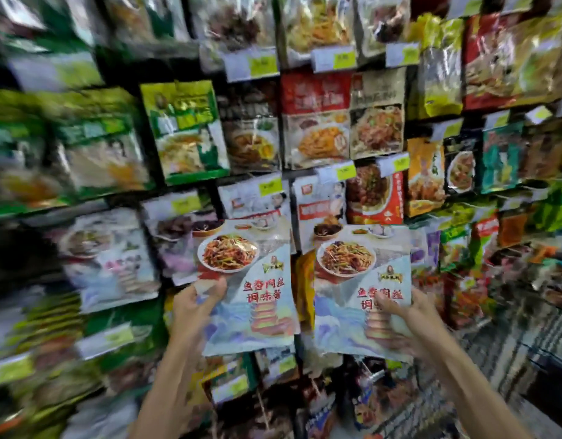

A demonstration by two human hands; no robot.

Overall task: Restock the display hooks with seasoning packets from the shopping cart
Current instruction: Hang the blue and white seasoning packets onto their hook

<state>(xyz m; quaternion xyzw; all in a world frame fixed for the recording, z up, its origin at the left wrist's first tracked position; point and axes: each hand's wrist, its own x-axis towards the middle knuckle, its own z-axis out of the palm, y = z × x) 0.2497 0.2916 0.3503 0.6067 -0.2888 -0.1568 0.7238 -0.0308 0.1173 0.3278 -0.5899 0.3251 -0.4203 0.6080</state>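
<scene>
Hanging stock, left of centre: pale packets [110,261] with a similar blue-and-white print are hanging here, though blur is hiding the details. I am judging them to be the same product.
Left hand [195,308]: I am pinching the left packet [246,289] at its lower left edge. The thumb is lying across the front and the fingers are curling behind, out of sight.
Left packet: it is standing upright in the lower centre of the frame, long axis vertical and printed face toward me. Its top edge is reaching up over the hanging rows.
Right packet [360,280]: it is standing just beside the first, also upright and facing me, with a narrow gap between them.
Right hand [408,316]: I am gripping this packet at its lower right. The thumb is pressing on the front and the other fingers are wrapping behind.
Display hooks: the wires are not showing. Stock and yellow price tags [345,170] are covering them.
Shopping cart [507,353]: its wire mesh is showing at lower right, blurred and well apart from both packets.
Deciding relation: each top edge is lying straight up from my fingers. The left hand is sitting nearer the matching stock, so I am expecting that packet to go first, up and to the left.
</scene>
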